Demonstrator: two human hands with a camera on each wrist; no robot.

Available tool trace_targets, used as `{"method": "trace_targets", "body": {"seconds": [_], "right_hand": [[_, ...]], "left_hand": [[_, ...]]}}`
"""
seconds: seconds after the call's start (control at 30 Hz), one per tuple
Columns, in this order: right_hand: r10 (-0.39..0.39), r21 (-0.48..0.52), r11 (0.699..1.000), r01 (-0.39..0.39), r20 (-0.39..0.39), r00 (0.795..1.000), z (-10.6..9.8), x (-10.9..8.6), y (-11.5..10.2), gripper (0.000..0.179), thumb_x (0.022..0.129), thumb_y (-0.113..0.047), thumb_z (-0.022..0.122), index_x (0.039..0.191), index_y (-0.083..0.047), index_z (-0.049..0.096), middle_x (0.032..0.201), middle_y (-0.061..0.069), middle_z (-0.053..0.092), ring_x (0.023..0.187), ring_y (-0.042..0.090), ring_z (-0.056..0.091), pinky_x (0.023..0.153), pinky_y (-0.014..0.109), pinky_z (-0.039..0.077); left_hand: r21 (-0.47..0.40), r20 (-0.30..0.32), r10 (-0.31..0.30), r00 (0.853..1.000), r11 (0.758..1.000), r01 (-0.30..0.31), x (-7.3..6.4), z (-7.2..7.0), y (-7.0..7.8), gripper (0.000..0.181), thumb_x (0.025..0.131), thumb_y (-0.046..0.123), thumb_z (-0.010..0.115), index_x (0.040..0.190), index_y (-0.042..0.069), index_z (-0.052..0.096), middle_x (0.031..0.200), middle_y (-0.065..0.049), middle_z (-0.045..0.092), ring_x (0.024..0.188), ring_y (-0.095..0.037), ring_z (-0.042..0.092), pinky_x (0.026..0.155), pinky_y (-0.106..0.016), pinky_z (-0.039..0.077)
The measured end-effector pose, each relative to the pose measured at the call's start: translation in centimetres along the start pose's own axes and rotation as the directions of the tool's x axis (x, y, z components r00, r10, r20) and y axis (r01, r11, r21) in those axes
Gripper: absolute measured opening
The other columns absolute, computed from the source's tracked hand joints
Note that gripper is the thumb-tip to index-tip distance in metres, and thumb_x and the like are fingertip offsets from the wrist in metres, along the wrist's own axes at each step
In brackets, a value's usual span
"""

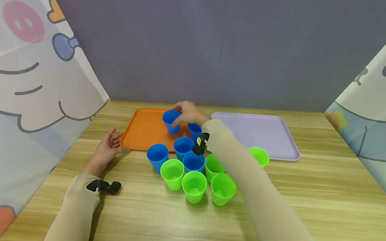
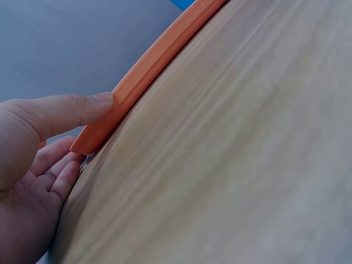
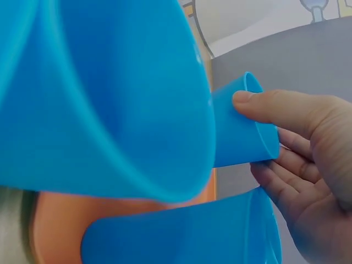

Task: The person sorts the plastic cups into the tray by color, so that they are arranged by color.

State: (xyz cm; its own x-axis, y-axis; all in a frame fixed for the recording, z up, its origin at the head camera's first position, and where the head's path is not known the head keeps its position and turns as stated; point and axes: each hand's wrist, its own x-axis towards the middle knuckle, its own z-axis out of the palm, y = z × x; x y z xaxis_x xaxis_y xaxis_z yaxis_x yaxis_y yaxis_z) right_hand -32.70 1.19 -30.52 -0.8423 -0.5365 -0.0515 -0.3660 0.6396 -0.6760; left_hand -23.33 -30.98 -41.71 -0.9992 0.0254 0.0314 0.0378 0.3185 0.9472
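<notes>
My right hand (image 1: pixel 188 113) grips a blue cup (image 1: pixel 170 119) over the orange tray (image 1: pixel 141 127). In the right wrist view the thumb lies on the outside of this blue cup (image 3: pixel 236 132), with the fingers at its far side. Another blue cup (image 1: pixel 193 132) stands near the tray's right side, partly hidden by the right wrist. My left hand (image 1: pixel 107 149) is at the tray's front left corner, fingers relaxed. The left wrist view has its thumb touching the orange rim (image 2: pixel 148 66), the other fingers around the corner.
Three blue cups (image 1: pixel 157 155) stand in front of the orange tray. Several green cups (image 1: pixel 194 188) stand nearer me, and one green cup (image 1: pixel 259 155) stands farther right, behind the right forearm. A lilac tray (image 1: pixel 260 133) lies at the back right. A grey wall (image 1: pixel 219 47) rises behind the table.
</notes>
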Motion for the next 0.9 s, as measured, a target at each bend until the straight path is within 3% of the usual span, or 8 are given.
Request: {"method": "trace_targets", "body": {"seconds": [0.1,0.33,0.9], "right_hand": [[-0.010,-0.025,1.000,0.010,0.020,1.000,0.2,0.0,-0.3,0.063,0.081,-0.014,0.083,0.137,-0.003,0.057,0.133,0.012,0.060,0.121,0.026,0.055,0.102,0.035,0.048],[-0.014,-0.032,0.999,0.014,0.012,1.000,0.4,0.0,-0.7,0.062,0.082,-0.014,0.083,0.137,-0.002,0.056,0.134,0.012,0.059,0.122,0.025,0.054,0.102,0.035,0.047],[0.146,-0.083,0.985,-0.149,-0.046,0.988,0.9,0.1,-1.5,0.062,0.092,-0.026,0.074,0.142,0.001,0.050,0.141,0.015,0.053,0.126,0.030,0.051,0.104,0.040,0.046]], "left_hand": [[-0.026,0.007,-0.005,1.000,1.000,0.005,-0.1,0.0,-0.1,0.100,0.087,-0.010,0.067,0.156,-0.004,-0.006,0.157,-0.029,0.024,0.140,-0.044,0.030,0.116,-0.044,0.030],[-0.030,0.011,-0.001,1.000,1.000,0.002,-0.1,0.2,-0.1,0.099,0.088,-0.011,0.066,0.156,-0.004,-0.005,0.157,-0.030,0.024,0.138,-0.045,0.031,0.110,-0.029,0.038],[-0.032,0.009,-0.022,1.000,0.999,0.022,0.0,0.0,0.0,0.103,0.087,-0.009,0.069,0.157,0.000,-0.006,0.158,-0.026,0.024,0.141,-0.042,0.030,0.116,-0.043,0.030]]}}
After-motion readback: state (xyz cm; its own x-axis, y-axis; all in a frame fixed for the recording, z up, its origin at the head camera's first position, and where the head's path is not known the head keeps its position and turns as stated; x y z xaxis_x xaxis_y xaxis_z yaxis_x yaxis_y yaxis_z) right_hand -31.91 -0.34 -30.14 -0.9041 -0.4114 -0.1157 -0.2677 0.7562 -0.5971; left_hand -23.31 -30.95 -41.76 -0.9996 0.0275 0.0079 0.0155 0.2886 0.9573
